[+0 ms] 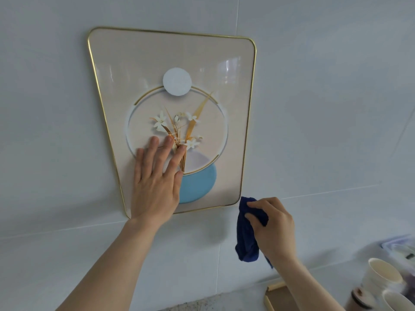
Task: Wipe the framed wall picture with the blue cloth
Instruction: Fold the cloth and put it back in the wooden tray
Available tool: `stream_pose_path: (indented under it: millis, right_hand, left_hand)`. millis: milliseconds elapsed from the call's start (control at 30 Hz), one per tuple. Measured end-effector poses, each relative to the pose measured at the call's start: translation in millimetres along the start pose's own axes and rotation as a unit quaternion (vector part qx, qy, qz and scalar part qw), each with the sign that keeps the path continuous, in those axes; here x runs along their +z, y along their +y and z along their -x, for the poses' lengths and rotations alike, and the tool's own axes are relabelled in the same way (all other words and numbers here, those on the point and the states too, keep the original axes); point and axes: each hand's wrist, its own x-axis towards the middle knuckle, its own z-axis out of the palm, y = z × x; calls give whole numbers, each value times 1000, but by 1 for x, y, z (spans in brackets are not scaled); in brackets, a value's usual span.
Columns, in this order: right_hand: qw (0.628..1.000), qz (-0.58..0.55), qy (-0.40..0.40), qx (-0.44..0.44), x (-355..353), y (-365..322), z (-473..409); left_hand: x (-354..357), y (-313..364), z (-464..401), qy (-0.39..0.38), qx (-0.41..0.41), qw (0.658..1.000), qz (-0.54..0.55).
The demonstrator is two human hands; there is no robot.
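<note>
Pressing flat left hand (155, 182) on picture (202, 63); right hand (272, 225) clutching blue cloth (247, 239) below frame corner

Cloth (247, 234) below picture's (170, 63) right corner

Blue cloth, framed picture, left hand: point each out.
blue cloth (246, 241), head view, hanging folds.
framed picture (157, 61), head view, bare upper panel.
left hand (155, 187), head view, back of hand.

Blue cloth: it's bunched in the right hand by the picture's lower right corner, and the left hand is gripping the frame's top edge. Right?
Not quite. In the head view the left hand lies flat and open on the lower left of the framed picture, not gripping its top edge. The blue cloth is indeed bunched in the right hand by the lower right corner.
</note>
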Motion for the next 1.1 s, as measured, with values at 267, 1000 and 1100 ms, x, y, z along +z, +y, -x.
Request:
stream_pose_path:
  millis: [267, 1000, 1100]
  right_hand:
    - [978, -94, -100, 157, -36, -12, 28]
    - [966, 46, -249, 51, -131, 33, 25]
    - [959, 109, -260, 44, -149, 50, 22]
  left_hand:
    - [-40, 49, 35, -119, 11, 967, 224]
    - [-29, 198, 79, -299, -20, 922, 247]
    - [-17, 223, 80, -305, -5, 922, 239]
